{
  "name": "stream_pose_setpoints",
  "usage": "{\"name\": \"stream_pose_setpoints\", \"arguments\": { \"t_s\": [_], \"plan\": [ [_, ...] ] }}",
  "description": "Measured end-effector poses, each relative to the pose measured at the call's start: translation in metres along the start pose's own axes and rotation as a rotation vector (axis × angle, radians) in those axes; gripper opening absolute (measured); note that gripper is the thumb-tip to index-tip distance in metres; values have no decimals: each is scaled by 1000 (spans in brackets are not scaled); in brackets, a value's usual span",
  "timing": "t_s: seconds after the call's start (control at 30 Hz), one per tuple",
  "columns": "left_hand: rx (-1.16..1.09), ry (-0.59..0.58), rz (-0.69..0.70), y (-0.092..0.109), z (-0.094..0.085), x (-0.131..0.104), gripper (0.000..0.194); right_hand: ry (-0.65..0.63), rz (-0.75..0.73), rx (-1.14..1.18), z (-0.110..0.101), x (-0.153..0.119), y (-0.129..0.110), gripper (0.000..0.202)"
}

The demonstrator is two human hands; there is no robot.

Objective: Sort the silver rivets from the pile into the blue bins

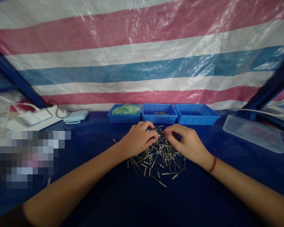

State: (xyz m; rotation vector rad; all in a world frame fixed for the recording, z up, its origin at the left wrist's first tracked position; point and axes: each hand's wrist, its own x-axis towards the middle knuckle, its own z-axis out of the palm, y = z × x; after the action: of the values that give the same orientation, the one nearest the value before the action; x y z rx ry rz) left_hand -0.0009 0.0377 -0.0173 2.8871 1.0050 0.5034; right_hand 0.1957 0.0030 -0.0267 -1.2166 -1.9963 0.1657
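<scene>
A loose pile of blind rivets [153, 160], silver with long thin pins, lies on the dark blue table. My left hand [139, 138] rests over the left side of the pile, its fingers curled inward. Rivets show between its thumb and forefinger, but whether they are gripped or lie behind is unclear. At the pile's upper right, my right hand [186, 142] has thumb and forefinger drawn together in a pinch. Whatever is between those fingertips is too small to make out. A red cord [213, 164] circles the right wrist.
Behind the pile stand three blue bins: the left bin [124, 118] holds green-tinted plastic packets, the middle bin [159, 119] some rivets, and beside it is the right bin [198, 119]. A clear plastic lid [253, 134] lies right. Power strips [40, 118] and a light-blue case [75, 117] sit left.
</scene>
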Motion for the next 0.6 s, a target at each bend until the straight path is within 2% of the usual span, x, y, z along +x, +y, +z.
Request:
{"name": "stream_pose_setpoints", "arguments": {
  "t_s": [0.13,0.23,0.37,0.6],
  "plan": [
    [14,11,-9,0,1,0,15,-1,-10,-4,0,0,0,17],
    [-7,-1,-62,-1,4,0,19,-3,-9,0,1,0,1,17],
    [-63,10,-140,-2,8,2,14,4,-22,5,1,0,0,18],
    [-63,37,-139,0,9,2,15,-4,-18,4,1,0,0,16]
  ]
}}
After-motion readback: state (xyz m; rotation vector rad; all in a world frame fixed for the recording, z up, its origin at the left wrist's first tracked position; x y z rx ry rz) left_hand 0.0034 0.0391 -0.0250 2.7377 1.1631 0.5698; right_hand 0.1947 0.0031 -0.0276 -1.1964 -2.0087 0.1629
